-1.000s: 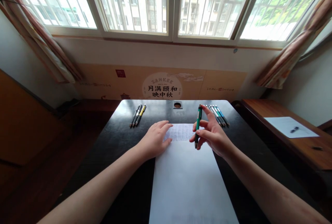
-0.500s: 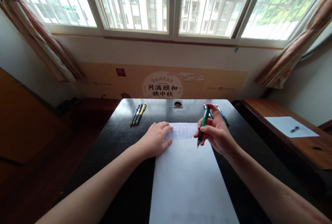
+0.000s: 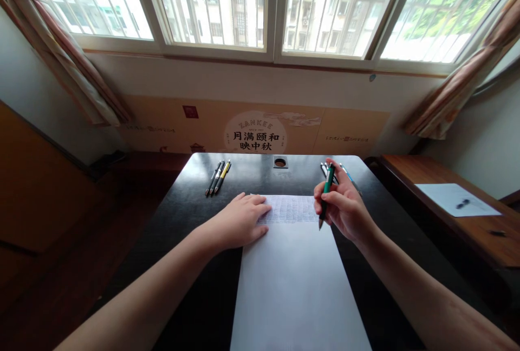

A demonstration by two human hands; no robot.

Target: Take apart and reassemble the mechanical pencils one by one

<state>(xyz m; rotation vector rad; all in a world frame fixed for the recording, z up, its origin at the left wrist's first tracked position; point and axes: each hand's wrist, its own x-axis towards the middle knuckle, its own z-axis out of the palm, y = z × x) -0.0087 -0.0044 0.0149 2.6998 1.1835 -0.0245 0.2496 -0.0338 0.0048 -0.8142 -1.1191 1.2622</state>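
Observation:
A long white sheet of paper (image 3: pixel 298 280) lies on the black table (image 3: pixel 190 232), with rows of small handwriting across its far end. My left hand (image 3: pixel 239 221) rests flat on the sheet's upper left edge, fingers stretched over the written part. In my right hand (image 3: pixel 345 207) is a green pen (image 3: pixel 327 189) with a black grip, held between thumb and fingers. Its tip points down near the sheet's right edge; whether it touches the paper I cannot tell. Behind my right hand lie several pens, partly hidden, among them a blue pen (image 3: pixel 348 176).
Dark pens and a yellow pen (image 3: pixel 223 176) lie at the table's far left. A round hole with a square frame (image 3: pixel 280 162) is set in the far edge. To the right, a brown wooden table (image 3: pixel 426 169) carries another white sheet (image 3: pixel 447 199) with a dark object on it.
My right hand has moved slightly right with the green pen, away from the writing. My left hand has shifted a little left on the sheet. The view has tilted slightly.

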